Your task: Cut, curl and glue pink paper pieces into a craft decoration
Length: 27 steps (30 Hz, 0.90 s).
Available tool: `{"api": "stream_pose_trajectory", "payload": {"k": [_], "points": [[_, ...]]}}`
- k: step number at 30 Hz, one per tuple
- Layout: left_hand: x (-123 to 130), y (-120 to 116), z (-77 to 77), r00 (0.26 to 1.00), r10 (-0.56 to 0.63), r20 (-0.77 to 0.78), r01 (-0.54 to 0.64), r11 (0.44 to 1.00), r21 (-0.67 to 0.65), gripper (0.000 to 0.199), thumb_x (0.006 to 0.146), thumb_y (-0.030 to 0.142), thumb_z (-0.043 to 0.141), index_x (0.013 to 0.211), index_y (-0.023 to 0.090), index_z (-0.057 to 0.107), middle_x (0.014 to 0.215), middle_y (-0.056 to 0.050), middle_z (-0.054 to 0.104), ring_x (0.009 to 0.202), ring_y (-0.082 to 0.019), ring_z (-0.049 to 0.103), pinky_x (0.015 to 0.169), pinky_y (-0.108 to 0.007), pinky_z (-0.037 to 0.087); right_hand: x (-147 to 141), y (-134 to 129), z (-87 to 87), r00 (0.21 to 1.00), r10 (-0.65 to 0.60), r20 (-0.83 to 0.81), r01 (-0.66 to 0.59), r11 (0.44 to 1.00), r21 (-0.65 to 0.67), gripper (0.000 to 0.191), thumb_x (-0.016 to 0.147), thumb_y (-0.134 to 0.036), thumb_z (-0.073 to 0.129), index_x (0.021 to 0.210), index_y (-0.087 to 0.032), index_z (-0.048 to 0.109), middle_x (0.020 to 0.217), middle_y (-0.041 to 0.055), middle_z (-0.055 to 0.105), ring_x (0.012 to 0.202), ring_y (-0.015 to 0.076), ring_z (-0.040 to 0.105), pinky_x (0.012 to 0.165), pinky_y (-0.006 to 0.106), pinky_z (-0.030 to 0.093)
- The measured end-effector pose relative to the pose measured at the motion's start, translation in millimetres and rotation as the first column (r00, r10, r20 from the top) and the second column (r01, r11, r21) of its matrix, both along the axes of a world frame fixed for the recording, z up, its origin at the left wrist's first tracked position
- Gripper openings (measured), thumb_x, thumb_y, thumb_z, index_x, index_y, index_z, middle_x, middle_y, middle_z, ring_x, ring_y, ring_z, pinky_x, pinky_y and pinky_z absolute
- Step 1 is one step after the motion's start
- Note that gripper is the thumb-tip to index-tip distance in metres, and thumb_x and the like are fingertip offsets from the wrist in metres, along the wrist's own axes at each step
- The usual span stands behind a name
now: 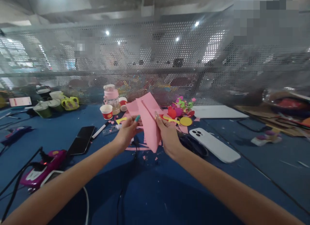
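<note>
No words, brands or numbers can be read. The front cup (107, 112) bears a red band with a round yellow emblem on it, the detail inside too small to make out. The back cup (123, 104) carries red and yellow print as well, too small and blurred to read. On the purple power strip (47, 168) there is a round yellowish mark toward the far end and a pale patch toward the near end, neither of them legible. At the far left, a pale panel (20, 101) shows a pinkish band across it; whether that holds writing cannot be told.
</note>
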State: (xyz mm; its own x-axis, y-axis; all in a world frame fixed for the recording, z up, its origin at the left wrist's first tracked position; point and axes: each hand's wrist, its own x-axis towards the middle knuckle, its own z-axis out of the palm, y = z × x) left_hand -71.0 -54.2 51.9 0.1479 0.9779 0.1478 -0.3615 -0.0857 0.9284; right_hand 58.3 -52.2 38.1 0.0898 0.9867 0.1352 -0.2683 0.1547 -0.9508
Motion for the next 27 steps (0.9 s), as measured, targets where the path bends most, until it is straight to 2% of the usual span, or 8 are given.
{"api": "stream_pose_trajectory", "payload": {"k": [3,5,10,13,16,22,27], "points": [[5.6,-5.8,-8.2,0.996,-0.046,-0.082,0.046,0.999,0.002,0.029,0.060,0.024,0.067,0.086,0.016,0.058,0.078,-0.002,0.064,0.074,-0.016,0.058,0.067,-0.026,0.043,-5.5,-3.2,-4.7,0.997,-0.040,-0.072,0.039,0.999,-0.013,0.027,0.061,-0.046,0.060,0.062,-0.019,0.059,0.050,-0.0035,0.053,0.053,0.0130,0.047,0.046,0.024,0.033],[6.9,-6.8,-11.2,0.994,-0.051,-0.096,0.050,0.999,-0.006,0.028,0.061,0.025,0.066,0.087,0.016,0.060,0.077,-0.002,0.065,0.074,-0.017,0.058,0.066,-0.026,0.043,-7.0,-3.6,-5.7,0.994,0.008,-0.114,-0.011,1.000,-0.027,0.026,0.061,-0.044,0.061,0.065,-0.018,0.060,0.053,-0.0028,0.056,0.055,0.0134,0.050,0.048,0.024,0.036],[10.2,-9.4,-6.7,0.997,0.011,0.078,-0.005,0.997,-0.076,0.022,0.069,0.027,0.058,0.089,0.018,0.060,0.084,-0.003,0.066,0.081,-0.017,0.058,0.070,-0.027,0.043,-14.9,-12.5,-3.2,0.974,0.113,-0.196,-0.135,0.985,-0.104,0.029,0.058,-0.045,0.063,0.067,-0.017,0.061,0.057,-0.0001,0.063,0.059,0.0164,0.057,0.051,0.027,0.041],[12.8,-14.9,-1.6,0.987,-0.093,0.131,0.105,0.990,-0.094,0.026,0.070,0.027,0.055,0.094,0.019,0.059,0.089,-0.004,0.066,0.087,-0.019,0.057,0.075,-0.028,0.042,-21.4,-25.1,0.9,0.946,0.168,-0.276,-0.225,0.956,-0.188,0.029,0.058,-0.044,0.065,0.069,-0.017,0.061,0.063,0.0018,0.065,0.065,0.0181,0.060,0.053,0.028,0.043],[13.3,-20.8,-2.7,0.978,-0.169,0.120,0.185,0.973,-0.137,0.029,0.070,0.030,0.055,0.096,0.019,0.058,0.085,-0.004,0.066,0.081,-0.019,0.058,0.071,-0.028,0.043,-25.3,-37.0,5.7,0.922,0.197,-0.334,-0.281,0.933,-0.226,0.028,0.057,-0.042,0.066,0.068,-0.017,0.061,0.066,0.0028,0.066,0.068,0.0188,0.061,0.055,0.028,0.044],[12.4,-28.5,-10.5,0.992,-0.100,0.080,0.118,0.952,-0.283,0.022,0.070,0.034,0.055,0.087,0.022,0.060,0.062,0.000,0.061,0.062,-0.017,0.055,0.061,-0.028,0.041,-27.9,-49.4,11.9,0.914,0.220,-0.341,-0.313,0.917,-0.247,0.030,0.059,-0.045,0.064,0.068,-0.017,0.061,0.067,0.0030,0.066,0.072,0.0195,0.061,0.055,0.027,0.043],[15.5,-32.5,-10.8,0.988,-0.110,0.110,0.137,0.950,-0.282,0.025,0.072,0.035,0.054,0.093,0.021,0.059,0.060,0.001,0.058,0.059,-0.015,0.053,0.058,-0.026,0.040,-28.6,-50.4,8.7,0.930,0.215,-0.297,-0.295,0.921,-0.255,0.032,0.057,-0.047,0.063,0.068,-0.018,0.059,0.065,0.0025,0.065,0.066,0.0183,0.059,0.049,0.025,0.039]]}}
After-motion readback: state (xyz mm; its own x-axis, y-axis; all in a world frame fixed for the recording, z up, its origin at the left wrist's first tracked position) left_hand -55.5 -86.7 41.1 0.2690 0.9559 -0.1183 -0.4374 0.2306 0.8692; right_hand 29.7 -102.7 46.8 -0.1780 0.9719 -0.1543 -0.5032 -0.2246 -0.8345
